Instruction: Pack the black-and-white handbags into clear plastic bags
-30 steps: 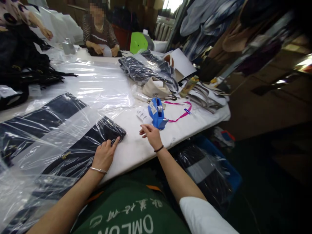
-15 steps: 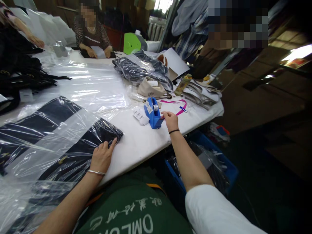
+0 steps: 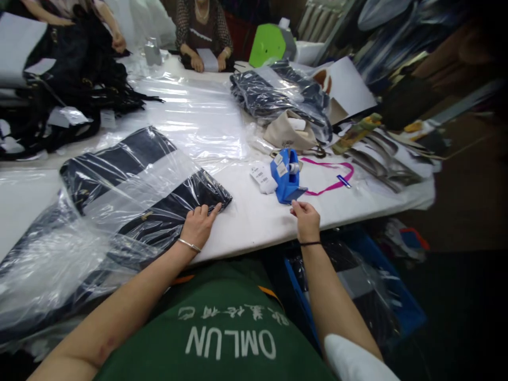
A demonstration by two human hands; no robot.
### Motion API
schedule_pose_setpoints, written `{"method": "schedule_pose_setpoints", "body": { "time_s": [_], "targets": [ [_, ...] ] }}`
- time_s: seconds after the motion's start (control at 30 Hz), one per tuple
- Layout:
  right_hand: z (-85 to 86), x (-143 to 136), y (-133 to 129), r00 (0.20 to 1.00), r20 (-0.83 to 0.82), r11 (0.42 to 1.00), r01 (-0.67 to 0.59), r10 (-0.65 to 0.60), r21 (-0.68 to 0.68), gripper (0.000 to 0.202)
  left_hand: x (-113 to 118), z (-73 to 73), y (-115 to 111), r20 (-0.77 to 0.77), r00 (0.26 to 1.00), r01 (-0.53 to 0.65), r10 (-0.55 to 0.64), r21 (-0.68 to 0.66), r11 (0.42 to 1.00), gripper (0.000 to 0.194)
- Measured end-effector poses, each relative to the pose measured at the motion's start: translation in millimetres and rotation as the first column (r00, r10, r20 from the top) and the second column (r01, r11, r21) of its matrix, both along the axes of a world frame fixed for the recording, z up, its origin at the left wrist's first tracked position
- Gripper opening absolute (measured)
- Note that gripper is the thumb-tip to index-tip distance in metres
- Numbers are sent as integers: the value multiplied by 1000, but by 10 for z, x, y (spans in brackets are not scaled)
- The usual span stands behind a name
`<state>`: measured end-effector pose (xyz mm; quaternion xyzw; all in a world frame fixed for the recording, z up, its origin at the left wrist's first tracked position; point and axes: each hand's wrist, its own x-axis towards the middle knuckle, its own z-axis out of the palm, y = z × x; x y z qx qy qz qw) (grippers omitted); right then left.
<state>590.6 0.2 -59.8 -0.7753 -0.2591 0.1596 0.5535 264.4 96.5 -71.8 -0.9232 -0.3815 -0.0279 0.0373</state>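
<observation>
A dark folded garment in a clear plastic bag (image 3: 146,182), with a pale band across it, lies on the left of the white table. My left hand (image 3: 199,225) rests on its right corner, fingers spread. On the table's right half stands a blue tape dispenser (image 3: 284,177). Close to its front end is my right hand (image 3: 306,218), thumb and forefinger pinched together; anything between them is too small to make out. White printed labels (image 3: 262,178) lie against the dispenser's left side. A pink strap (image 3: 349,168) and a blue pen-like item (image 3: 343,181) lie to its right.
Flat clear bags (image 3: 194,119) cover the table's middle. Black items (image 3: 87,79) are piled back left, near another person's hands. A second person sits at the far side. Bagged dark goods (image 3: 281,90) and a beige pouch (image 3: 291,132) lie behind the dispenser. A blue crate (image 3: 413,312) stands below the edge.
The camera view has turned left, so things appear further right. My right hand has moved from the dispenser's right side to just in front of its end. My left hand stays on the bag's corner.
</observation>
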Motion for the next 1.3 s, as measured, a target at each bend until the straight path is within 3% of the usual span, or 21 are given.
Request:
{"method": "schedule_pose_setpoints", "body": {
  "time_s": [0.03,0.1,0.2,0.3,0.4,0.57,0.77,0.93,1.03,1.13,1.2,1.3],
  "targets": [
    [24,-219,43,991,-67,993,-118,119,23,40,2,0,3,4,1000,-3,3,-4,1000,60],
    [63,-716,171,906,-181,923,-383,382,32,39,2,6,6,12,1000,-16,16,-6,1000,59],
    [58,-1339,441,813,-210,828,-560,543,-22,37,-13,17,5,17,1000,-21,21,-4,1000,57],
    [-13,-1600,676,857,-63,829,-512,512,-224,32,-45,19,3,28,1000,-7,7,11,1000,54],
    [-74,-1617,785,847,147,806,-412,510,-425,25,-63,32,-6,45,999,1,-2,21,1000,51],
    [-85,-1555,804,815,181,771,-414,551,-484,24,8,121,-5,-7,1000,2,-2,-19,1000,53],
    [-123,-1458,715,794,-55,751,-593,606,-290,12,125,204,61,-87,996,11,-20,-108,994,54],
    [-96,-1454,574,804,-272,810,-574,529,-121,21,113,372,153,-122,988,82,-96,-114,990,52],
    [-65,-1506,499,711,-528,848,-529,466,35,23,77,557,205,-121,984,122,-132,-83,989,50],
    [-51,-1598,465,520,-718,849,-493,462,190,33,44,748,239,-100,985,135,-140,-52,989,48],
    [-44,-1672,487,433,-762,840,-476,482,260,38,22,849,245,-86,987,132,-134,-33,991,46],
    [-6,-1770,595,485,-682,827,-440,547,351,38,-22,948,217,-65,990,129,-129,-8,992,46]
  ]
}}
